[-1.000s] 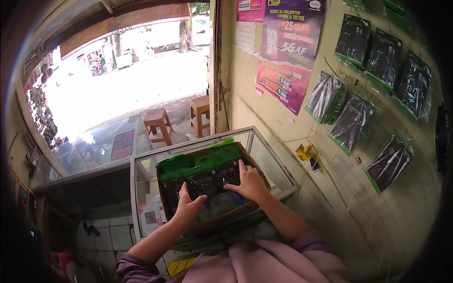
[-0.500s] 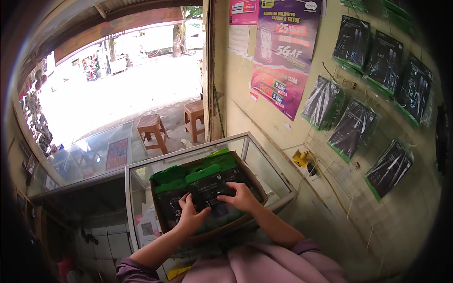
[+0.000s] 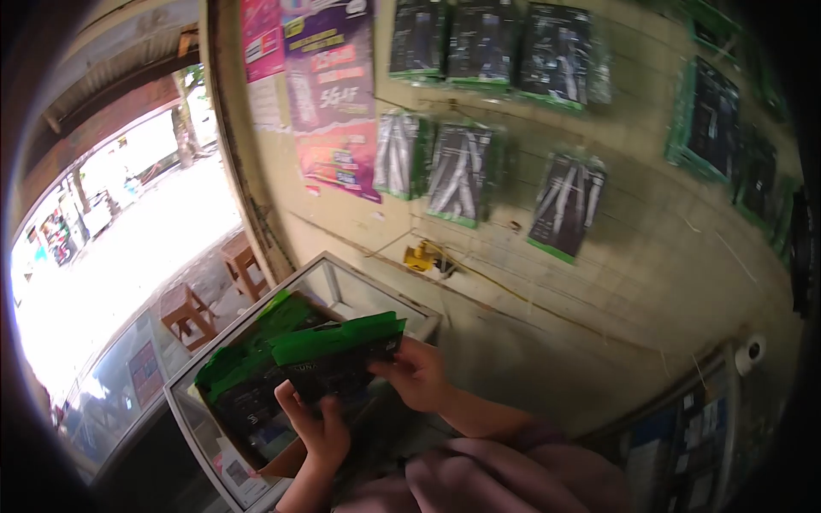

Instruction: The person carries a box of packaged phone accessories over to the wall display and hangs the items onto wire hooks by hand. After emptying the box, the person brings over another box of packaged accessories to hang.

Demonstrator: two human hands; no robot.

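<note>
A flat black retail packet with a green top strip (image 3: pixel 335 352) is held tilted above an open cardboard box (image 3: pixel 282 462). My right hand (image 3: pixel 416 376) grips the packet's right edge, thumb on its front. At the lower left side, my left hand (image 3: pixel 318 432) has its thumb and index finger against the packet; its other fingers are partly hidden. More black-and-green packets (image 3: pixel 248 346) fill the box behind and beneath it. Blur leaves most of the print unreadable.
The box rests on a glass display case (image 3: pixel 195 434) with a metal frame. Similar packets (image 3: pixel 462 175) hang on the wall rack, beside a purple poster (image 3: pixel 333 103). A yellow fitting (image 3: pixel 421 256) with a cable sits low on the wall. Brown stools (image 3: pixel 186 312) stand beyond the counter.
My view has swung right, so more of the wall shows. The packet has come up out of the box, tilted towards me, with my right hand at its edge.
</note>
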